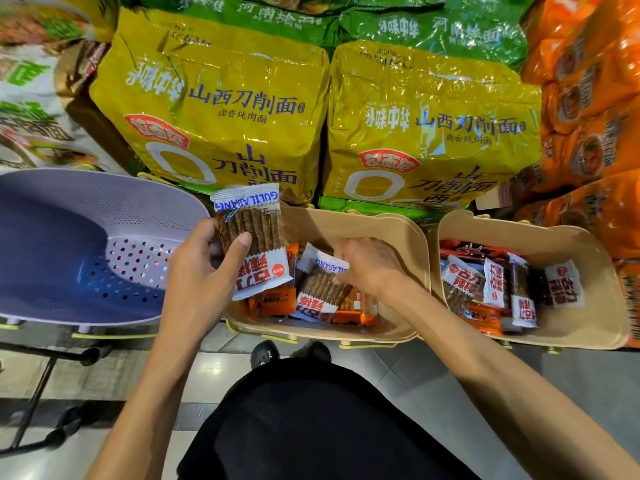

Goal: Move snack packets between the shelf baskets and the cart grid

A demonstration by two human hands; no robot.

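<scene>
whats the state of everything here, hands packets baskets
left hand: grips the raised packet
raised white-and-clear stick-snack packet: held upright above the baskets
right hand: pinches the second packet
second white-and-clear stick-snack packet: lying in the middle basket on orange packets
middle beige plastic basket: holds loose packets
right beige plastic basket: holds piled packets
purple perforated plastic basket: upright, holed floor showing

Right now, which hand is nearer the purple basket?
Left. The left hand, holding a packet, is at the purple basket's right rim; the right hand grips a second packet farther right, in the middle basket.
</scene>
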